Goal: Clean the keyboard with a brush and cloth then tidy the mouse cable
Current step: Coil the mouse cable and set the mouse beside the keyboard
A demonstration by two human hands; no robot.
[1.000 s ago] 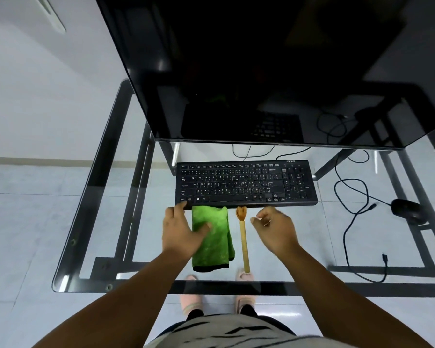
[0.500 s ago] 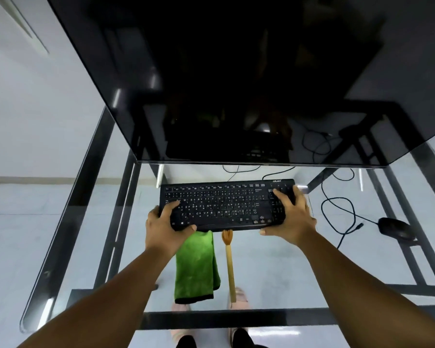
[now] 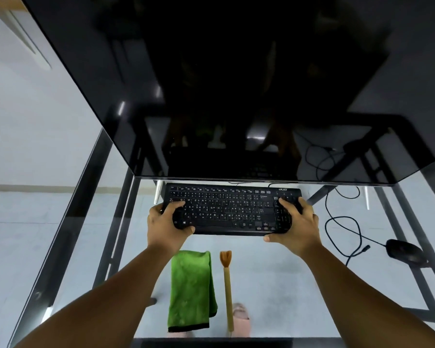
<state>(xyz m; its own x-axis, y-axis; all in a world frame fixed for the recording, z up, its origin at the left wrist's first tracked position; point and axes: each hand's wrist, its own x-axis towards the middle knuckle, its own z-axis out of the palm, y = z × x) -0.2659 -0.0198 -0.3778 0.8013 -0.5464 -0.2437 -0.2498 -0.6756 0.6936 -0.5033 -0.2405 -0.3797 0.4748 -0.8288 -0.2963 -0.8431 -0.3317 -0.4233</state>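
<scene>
Right now I have the keyboard gripped at both ends on the glass bench, just under the monitor: my left hand curls round its left end and my right hand round its right end, fingers over the keys and thumbs at the near edge. I judge this the opening step, positioning the keyboard before any cleaning. Next I need one hand free for the brush, which lies beside the cloth nearer me, while the mouse and its loose cable wait at my right.
</scene>
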